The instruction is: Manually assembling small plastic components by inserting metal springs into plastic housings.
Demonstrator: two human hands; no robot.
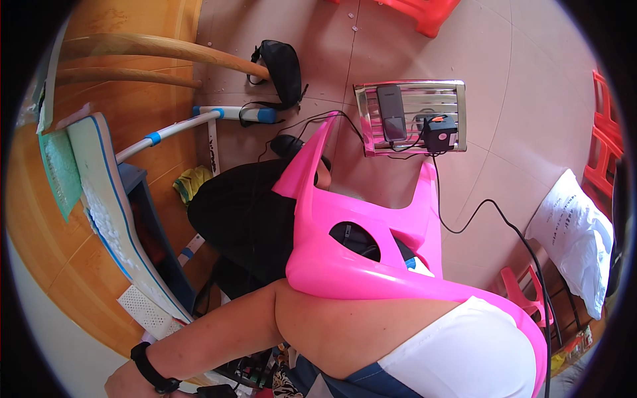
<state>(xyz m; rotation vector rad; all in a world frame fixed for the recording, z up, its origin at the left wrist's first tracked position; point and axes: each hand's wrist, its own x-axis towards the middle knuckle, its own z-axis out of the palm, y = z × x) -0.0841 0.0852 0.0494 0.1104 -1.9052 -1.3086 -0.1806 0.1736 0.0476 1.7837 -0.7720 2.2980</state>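
My right arm, in a white sleeve (478, 348), bends at the elbow and reaches across to the lower left. A black band (151, 368) circles its wrist. Only part of my right hand (126, 383) shows at the lower left rim; its fingers are cut off, so I cannot tell whether it holds anything. My left hand is not in the picture. Right behind the bent arm is a bright pink plastic stool (345, 278) with an oval opening and legs pointing away. Below the right wrist lies a dark clutter of small items, partly hidden.
At left stands a blue-edged board (109, 179) bearing white bits, with green foam sheet (60, 169) beside it. A metal slatted stool (411, 96) carries a grey power bank (390, 109) and black box (439, 134); a cable (494, 202) trails right. A white bag (574, 235) lies right.
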